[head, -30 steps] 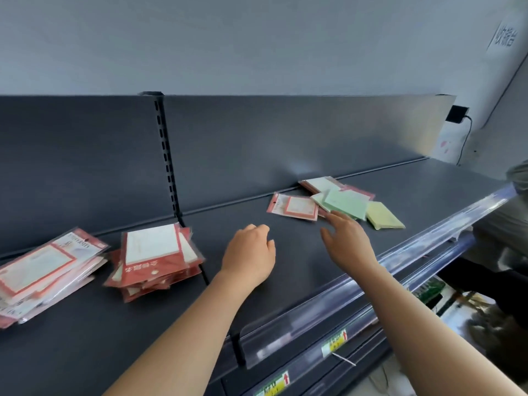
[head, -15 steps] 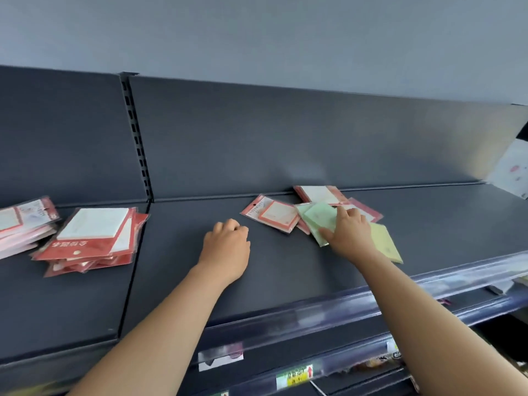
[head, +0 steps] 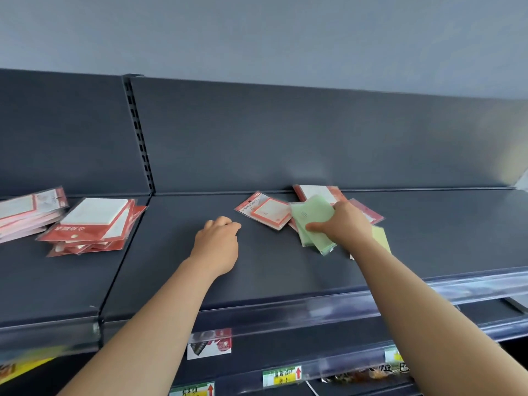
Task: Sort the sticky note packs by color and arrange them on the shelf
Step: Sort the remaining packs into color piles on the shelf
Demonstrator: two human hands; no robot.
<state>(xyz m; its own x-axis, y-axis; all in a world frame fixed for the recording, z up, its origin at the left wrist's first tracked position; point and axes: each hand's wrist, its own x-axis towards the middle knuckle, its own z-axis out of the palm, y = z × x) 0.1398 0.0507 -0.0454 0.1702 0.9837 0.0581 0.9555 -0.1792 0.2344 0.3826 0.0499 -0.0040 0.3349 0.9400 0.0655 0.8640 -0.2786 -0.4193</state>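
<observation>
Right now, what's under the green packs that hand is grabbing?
Red-edged packs peek out from under the green packs, which the right hand grips; a yellow pack shows beside the wrist. Whether more lie beneath is hidden by the packs and hand.

A plain grey wall (head: 257, 32) fills the far top. A slotted upright (head: 140, 144) runs down the dark back panel (head: 285, 138) at left. Near, a clear rail (head: 314, 310) crosses. Below it are a red-and-white card (head: 209, 344) and yellow-green price tags (head: 281, 377) — print too blurred to read.
</observation>
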